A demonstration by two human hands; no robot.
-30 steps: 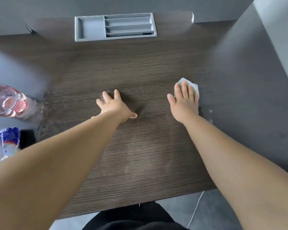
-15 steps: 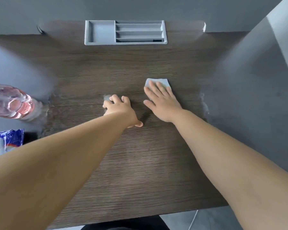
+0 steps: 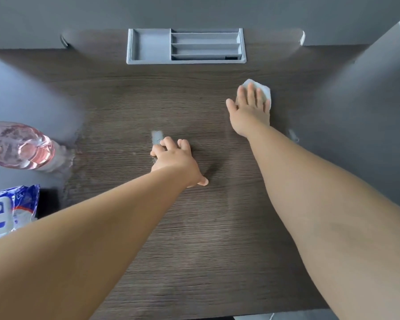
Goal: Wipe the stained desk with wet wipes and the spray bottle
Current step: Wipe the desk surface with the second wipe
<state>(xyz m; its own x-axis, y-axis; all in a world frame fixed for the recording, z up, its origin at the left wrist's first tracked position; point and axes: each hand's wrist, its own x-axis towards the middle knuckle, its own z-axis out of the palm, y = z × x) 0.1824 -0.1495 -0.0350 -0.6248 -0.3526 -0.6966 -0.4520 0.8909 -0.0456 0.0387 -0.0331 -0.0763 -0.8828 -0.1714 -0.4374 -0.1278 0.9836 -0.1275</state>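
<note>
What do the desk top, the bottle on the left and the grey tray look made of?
Desk top: matte dark wood grain, perhaps laminate or veneer; fine straight lines run across it. Spray bottle: clear glossy plastic, probably; pink liquid shows through. Tray: smooth matte grey plastic, it seems, with moulded dividers.

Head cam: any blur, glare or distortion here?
Head view: wide-angle distortion splays the side panels of the desk; the spray bottle is soft and stretched; a grey smear by the left hand is motion-blurred; the right hand on the wipe is sharp; shadows soft.
</note>
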